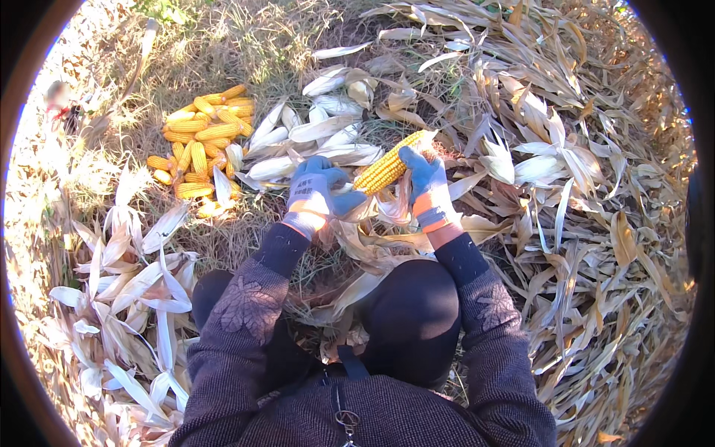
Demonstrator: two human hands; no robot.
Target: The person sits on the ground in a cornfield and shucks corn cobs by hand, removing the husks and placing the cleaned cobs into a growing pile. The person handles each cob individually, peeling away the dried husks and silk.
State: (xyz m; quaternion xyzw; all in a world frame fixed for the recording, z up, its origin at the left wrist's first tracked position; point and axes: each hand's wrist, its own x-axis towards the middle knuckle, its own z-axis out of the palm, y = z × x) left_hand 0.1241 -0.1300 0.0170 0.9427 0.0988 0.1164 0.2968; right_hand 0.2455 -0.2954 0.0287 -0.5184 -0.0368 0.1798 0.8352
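Both my hands wear blue and grey work gloves and are up in front of my knees. My left hand [319, 188] is closed around the base end of a yellow corn cob [383, 168], which tilts up to the right. Its kernels are bare along most of the side I see. Nearer the tip, my right hand [427, 179] is closed with the thumb against the cob; its other fingers are partly hidden. Peeled husk [400, 206] hangs below the cob between the hands. Some brownish silk and a pale husk end show at the tip.
A pile of bare yellow cobs [208, 130] lies ahead to the left. Beside it are several cobs still in pale husks [328, 130]. Loose husks [141, 290] cover the left ground, and dry stalks and leaves [596, 298] heap along the right. A person [59, 104] is at the far left.
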